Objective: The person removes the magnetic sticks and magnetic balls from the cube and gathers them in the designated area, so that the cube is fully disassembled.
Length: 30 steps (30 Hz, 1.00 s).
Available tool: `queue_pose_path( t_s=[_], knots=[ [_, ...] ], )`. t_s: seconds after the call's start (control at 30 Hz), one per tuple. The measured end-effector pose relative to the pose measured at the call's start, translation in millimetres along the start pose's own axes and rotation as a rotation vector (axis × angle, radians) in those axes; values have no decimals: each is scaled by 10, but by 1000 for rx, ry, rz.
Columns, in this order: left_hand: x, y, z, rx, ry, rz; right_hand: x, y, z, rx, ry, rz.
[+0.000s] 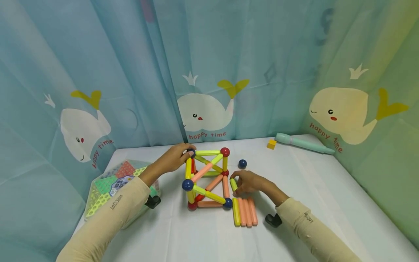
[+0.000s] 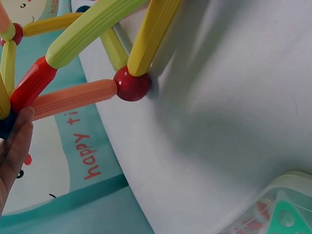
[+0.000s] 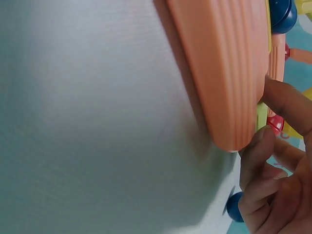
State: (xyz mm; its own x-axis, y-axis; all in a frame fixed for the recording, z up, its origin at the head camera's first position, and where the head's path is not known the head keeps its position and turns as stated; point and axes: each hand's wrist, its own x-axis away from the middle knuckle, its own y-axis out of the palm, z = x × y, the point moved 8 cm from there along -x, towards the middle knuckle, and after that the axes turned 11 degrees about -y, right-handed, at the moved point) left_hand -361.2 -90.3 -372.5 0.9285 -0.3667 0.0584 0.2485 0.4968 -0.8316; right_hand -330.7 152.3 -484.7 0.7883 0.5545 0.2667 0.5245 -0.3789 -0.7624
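Note:
A cube-like frame of magnetic rods (image 1: 210,153) and balls stands on the table, with slanting rods across it. My left hand (image 1: 172,159) holds its back left top corner, fingers at a dark blue ball (image 2: 6,126) there. In the left wrist view, the thumb lies by the ends of a red rod (image 2: 34,84) and an orange rod (image 2: 78,97). To the frame's right, my right hand (image 1: 249,182) pinches a yellow-green magnetic rod (image 1: 233,184); in the right wrist view its fingers hide much of it. Just in front lie several orange rods (image 1: 247,212) and a yellow rod (image 1: 236,212).
A loose blue ball (image 1: 242,163) sits behind my right hand. Farther back are a small yellow block (image 1: 271,144) and a mint-green pen-shaped thing (image 1: 304,143). A clear plastic box (image 1: 90,203) of coloured pieces stands left, partly behind my left forearm. A whale-print curtain (image 1: 209,54) hangs behind.

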Motion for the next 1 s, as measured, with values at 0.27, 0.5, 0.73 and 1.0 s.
queue_pose_path(
  t_s=[0.27,0.5,0.73,1.0],
  knots=[
    [-6,11,-9,13,-6,4,-7,-6,-12,-19,19,40],
    [-9,5,-22,15,-13,14,-8,11,-37,-72,-12,57],
    [3,-17,-48,15,-20,17,-2,22,-31,-29,-57,40],
    [-13,-23,-71,52,-18,-2,114,-27,-63,-37,-153,34]
  ],
)
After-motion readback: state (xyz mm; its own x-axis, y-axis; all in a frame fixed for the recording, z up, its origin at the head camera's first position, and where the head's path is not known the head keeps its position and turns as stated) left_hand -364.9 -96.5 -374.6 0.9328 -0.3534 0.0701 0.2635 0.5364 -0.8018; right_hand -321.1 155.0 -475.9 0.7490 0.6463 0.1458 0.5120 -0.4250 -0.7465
